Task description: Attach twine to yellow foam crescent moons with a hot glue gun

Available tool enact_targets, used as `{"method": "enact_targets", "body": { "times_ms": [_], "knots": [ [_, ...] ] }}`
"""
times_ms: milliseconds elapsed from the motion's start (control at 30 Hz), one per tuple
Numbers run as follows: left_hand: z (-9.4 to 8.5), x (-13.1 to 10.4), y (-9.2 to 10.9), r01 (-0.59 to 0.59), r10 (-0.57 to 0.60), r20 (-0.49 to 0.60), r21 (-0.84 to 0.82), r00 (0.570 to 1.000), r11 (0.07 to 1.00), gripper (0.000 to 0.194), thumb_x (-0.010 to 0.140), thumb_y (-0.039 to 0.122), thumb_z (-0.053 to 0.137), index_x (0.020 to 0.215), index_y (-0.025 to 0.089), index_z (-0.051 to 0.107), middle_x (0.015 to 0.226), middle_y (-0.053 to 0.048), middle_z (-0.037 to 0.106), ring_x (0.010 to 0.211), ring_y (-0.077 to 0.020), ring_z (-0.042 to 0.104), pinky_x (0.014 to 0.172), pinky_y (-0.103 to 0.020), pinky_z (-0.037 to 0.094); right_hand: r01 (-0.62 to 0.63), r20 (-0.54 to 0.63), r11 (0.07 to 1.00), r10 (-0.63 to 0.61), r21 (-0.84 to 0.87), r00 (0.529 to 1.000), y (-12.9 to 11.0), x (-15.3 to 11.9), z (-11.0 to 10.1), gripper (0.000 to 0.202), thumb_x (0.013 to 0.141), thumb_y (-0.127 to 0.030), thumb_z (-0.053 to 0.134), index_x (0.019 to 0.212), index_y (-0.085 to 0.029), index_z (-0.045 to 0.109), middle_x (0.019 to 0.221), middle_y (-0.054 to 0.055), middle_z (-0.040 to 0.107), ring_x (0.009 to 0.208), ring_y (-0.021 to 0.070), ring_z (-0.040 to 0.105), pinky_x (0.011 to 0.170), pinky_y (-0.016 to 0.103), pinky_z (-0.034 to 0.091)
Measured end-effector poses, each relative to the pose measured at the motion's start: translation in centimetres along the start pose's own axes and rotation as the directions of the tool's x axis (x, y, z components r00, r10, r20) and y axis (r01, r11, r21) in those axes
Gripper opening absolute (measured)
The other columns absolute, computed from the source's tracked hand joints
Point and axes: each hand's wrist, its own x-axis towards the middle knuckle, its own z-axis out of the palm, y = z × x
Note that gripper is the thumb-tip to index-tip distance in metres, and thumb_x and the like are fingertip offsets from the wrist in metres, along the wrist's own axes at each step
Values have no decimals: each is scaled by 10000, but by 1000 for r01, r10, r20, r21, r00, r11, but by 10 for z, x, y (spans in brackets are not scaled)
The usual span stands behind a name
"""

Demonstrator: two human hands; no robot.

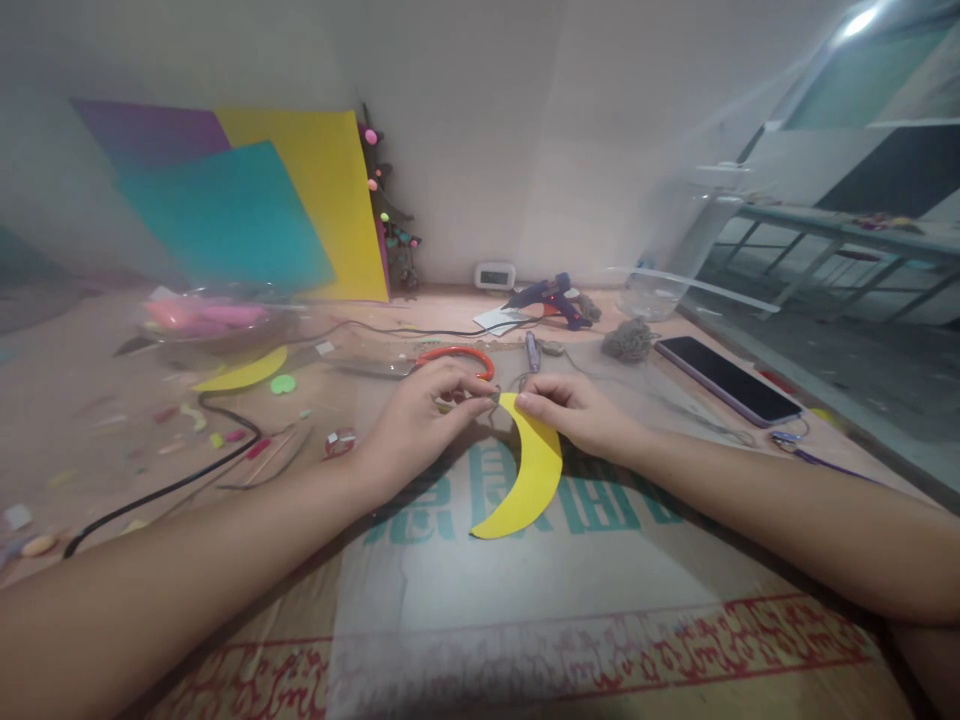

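My right hand (566,408) pinches the upper tip of a yellow crescent-shaped cutout (534,470), its thumb on the front face. The crescent hangs down over the table sheet, its lower tip pointing left. At the same upper tip, my left hand (431,415) is closed, thumb and forefinger together on a thin grey strand (496,396). Whether that strand is attached to the crescent cannot be made out. Just behind my left hand lie orange-handled scissors (480,355). A purple pen-like tool (532,352) lies beyond my right hand.
A phone (727,380) and a grey yarn ball (628,341) lie to the right. Behind are a glue gun (551,295), a small digital clock (495,276) and coloured sheets (225,215). At left, a black cable (172,487) runs among scraps and another yellow crescent (244,372).
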Motion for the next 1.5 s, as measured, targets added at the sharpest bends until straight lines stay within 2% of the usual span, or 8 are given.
{"method": "enact_targets", "body": {
  "times_ms": [200, 433, 667, 800, 933, 1067, 1233, 1500],
  "knots": [
    [2, -1, 0, 86, -83, 52, -52, 995, 995, 272, 888, 316, 607, 1130, 194, 631, 1033, -38, 697, 861, -153, 646, 763, -277, 511, 2, -77, 999, -5, -39, 997, -1, 0, 1, 408, 865, -546, 545, 697, -175, 523, 615, -25, 462, 549, 99, 418, 484, 236, 315],
    [0, 1, 4, 55, -53, 52, -41, 997, 998, 196, 924, 333, 538, 916, 175, 653, 908, -20, 685, 858, -155, 627, 753, -256, 483, 33, -61, 994, -39, -101, 997, -1, 0, 0, 355, 898, -470, 516, 700, -176, 532, 638, -9, 493, 582, 115, 455, 516, 251, 344],
    [1, 0, 2, 57, -55, 66, -40, 996, 998, 205, 918, 341, 547, 853, 174, 644, 832, 1, 668, 761, -137, 599, 702, -243, 466, 57, -34, 989, -63, -136, 997, 1, 0, 0, 344, 900, -448, 515, 706, -165, 548, 636, -10, 494, 586, 119, 461, 523, 252, 338],
    [1, 1, 2, 64, -61, 79, -41, 995, 997, 184, 916, 312, 549, 839, 170, 635, 836, -2, 669, 770, -136, 605, 697, -237, 467, 86, -72, 995, -89, -41, 993, 0, -1, 0, 325, 919, -444, 507, 743, -173, 539, 656, -23, 481, 581, 106, 451, 519, 240, 353],
    [1, 1, 3, 47, -42, 112, -39, 993, 998, 163, 910, 287, 557, 828, 172, 638, 833, -1, 675, 785, -136, 613, 709, -232, 471, 150, -174, 987, -137, 62, 975, -1, -1, 1, 212, 919, -373, 538, 1025, -197, 591, 748, -22, 535, 615, 105, 495, 540, 232, 405],
    [2, 0, 2, 33, -29, 147, -26, 989, 999, 169, 912, 288, 553, 837, 177, 657, 841, -6, 688, 804, -144, 623, 733, -240, 478, 118, -113, 990, -109, 78, 988, -1, 1, 1, 245, 893, -327, 590, 1101, -202, 627, 938, 34, 646, 728, 129, 588, 610, 256, 471],
    [3, -1, -1, 67, -59, 188, -36, 980, 997, 185, 912, 310, 552, 843, 176, 659, 820, -1, 687, 759, -134, 617, 700, -233, 466, 115, -23, 948, -113, 297, 993, 5, 4, 2, 251, 867, -240, 635, 1113, -210, 593, 1082, 44, 672, 916, 136, 645, 771, 269, 524],
    [2, -1, 1, 55, -50, 214, -21, 976, 998, 194, 913, 309, 546, 845, 175, 669, 813, 2, 672, 766, -132, 605, 702, -236, 445, 18, 0, 951, -19, 309, 1000, 9, 6, 3, 227, 825, -291, 694, 1018, -186, 636, 883, 17, 686, 743, 114, 631, 663, 240, 499]
  ]
}}
